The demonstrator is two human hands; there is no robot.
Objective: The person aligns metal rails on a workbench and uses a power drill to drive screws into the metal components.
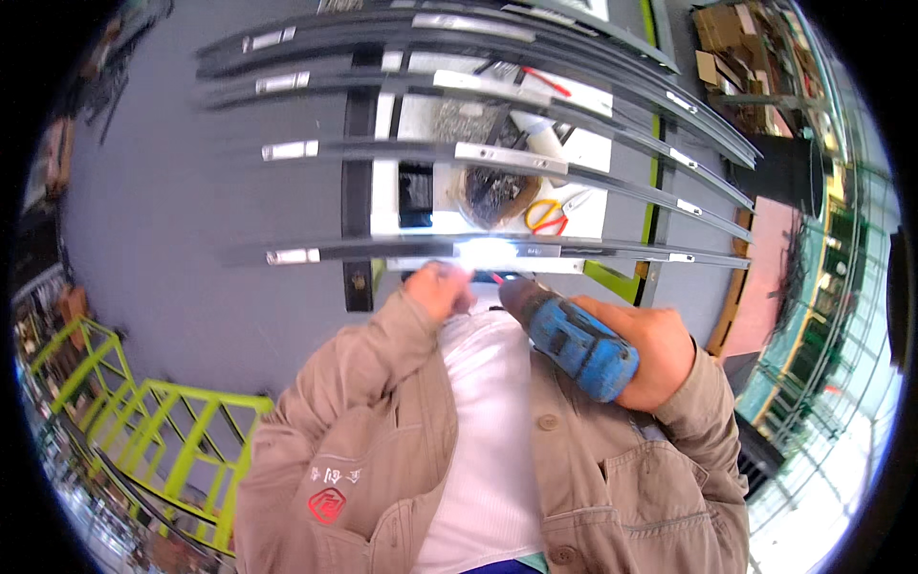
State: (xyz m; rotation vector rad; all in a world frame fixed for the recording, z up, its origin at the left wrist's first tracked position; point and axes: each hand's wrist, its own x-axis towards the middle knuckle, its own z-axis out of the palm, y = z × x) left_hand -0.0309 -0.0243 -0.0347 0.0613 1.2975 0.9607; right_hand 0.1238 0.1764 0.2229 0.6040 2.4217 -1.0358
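My right hand [660, 352] is wrapped round a blue cordless drill [581, 346]. The drill's dark nose points up and left, and a thin red-tipped bit reaches close to the nearest dark metal rail [382, 253]. A bright patch of light falls on the middle of this rail. Just below it, to the left of the bit, my left hand [440, 290] has its fingers drawn together. It is slightly blurred, and whatever is between the fingertips is too small to make out.
Beyond lie several more parallel rails [382, 150] across a dark frame [358, 191]. Under them, a white tabletop [583, 215] carries a bowl of small dark parts [497, 191], scissors [547, 218] and a black phone-like slab [416, 194]. Green metal frames [182, 392] stand at left, boxes [722, 33] at far right.
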